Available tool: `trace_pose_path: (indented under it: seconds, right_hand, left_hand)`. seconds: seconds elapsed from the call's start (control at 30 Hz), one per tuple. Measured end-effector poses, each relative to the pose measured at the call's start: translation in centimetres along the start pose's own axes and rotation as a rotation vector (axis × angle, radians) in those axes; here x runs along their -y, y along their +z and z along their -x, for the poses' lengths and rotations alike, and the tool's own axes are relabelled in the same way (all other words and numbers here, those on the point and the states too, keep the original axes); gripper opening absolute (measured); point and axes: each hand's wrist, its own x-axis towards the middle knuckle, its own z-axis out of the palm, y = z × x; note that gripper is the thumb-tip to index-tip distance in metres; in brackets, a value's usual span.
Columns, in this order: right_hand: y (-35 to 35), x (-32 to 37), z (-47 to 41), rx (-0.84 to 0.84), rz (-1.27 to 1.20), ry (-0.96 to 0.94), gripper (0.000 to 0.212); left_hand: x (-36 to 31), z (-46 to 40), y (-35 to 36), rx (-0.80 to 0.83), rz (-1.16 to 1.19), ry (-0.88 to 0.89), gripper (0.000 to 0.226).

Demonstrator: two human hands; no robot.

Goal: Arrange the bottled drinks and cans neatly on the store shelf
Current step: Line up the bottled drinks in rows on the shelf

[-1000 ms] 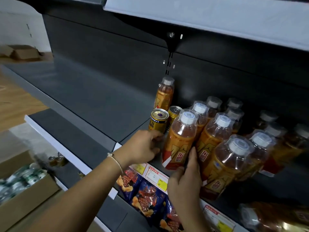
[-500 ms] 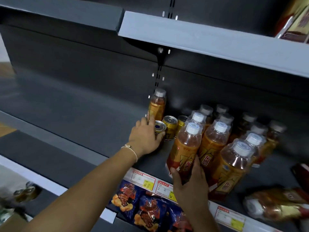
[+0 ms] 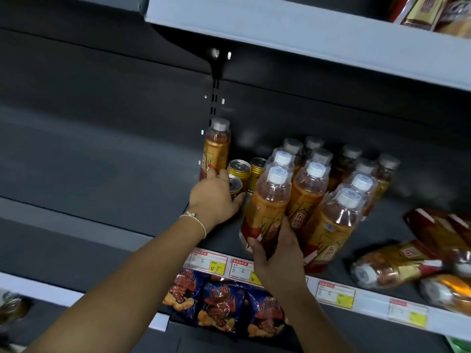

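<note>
Your shelf (image 3: 107,159) is matt dark-grey painted metal. The bottles (image 3: 270,207) are clear glossy plastic with white plastic caps; the cans (image 3: 238,168) shiny gold metal. The snack bags (image 3: 219,307) below look glossy foil, the price tags (image 3: 209,262) paper.

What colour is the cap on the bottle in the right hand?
White, on the bottle that the right hand grips; head view.
</note>
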Motion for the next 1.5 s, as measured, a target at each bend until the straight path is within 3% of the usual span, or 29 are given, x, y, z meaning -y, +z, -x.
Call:
trace_pose_path:
  seconds: [0.13, 0.3, 0.57, 0.77, 1.13, 1.5]
  right_hand:
    - [-0.2, 0.1, 0.0, 0.021, 0.010, -0.012, 0.090]
    - [-0.4, 0.7, 0.3, 0.035, 0.018, -0.033, 0.089]
    - [-1.8, 1.5, 0.9, 0.118, 0.051, 0.000, 0.080]
    - [-6.0, 0.1, 3.7, 0.221, 0.116, -0.174, 0.075]
    - [-21.0, -7.6, 10.7, 0.120, 0.087, -0.226, 0.068]
    - [-36.0, -20.4, 18.6, -0.122, 0.148, -0.017, 0.067]
  left_hand:
    - [-0.4, 1.2, -0.2, -0.015, 0.063, -0.035, 0.063]
    - [-0.6, 2.8, -2.3, -0.150, 0.111, -0.057, 0.063]
    - [-1.9, 7.3, -7.6, -0.256, 0.029, -0.054, 0.067]
    - [-5.3, 11.8, -9.6, -0.274, -0.031, -0.082, 0.068]
    - [-21.3, 18.3, -9.6, -0.215, 0.121, 0.062, 0.066]
    - [-41.6, 24.0, -6.7, -0.120, 0.253, 0.368, 0.060]
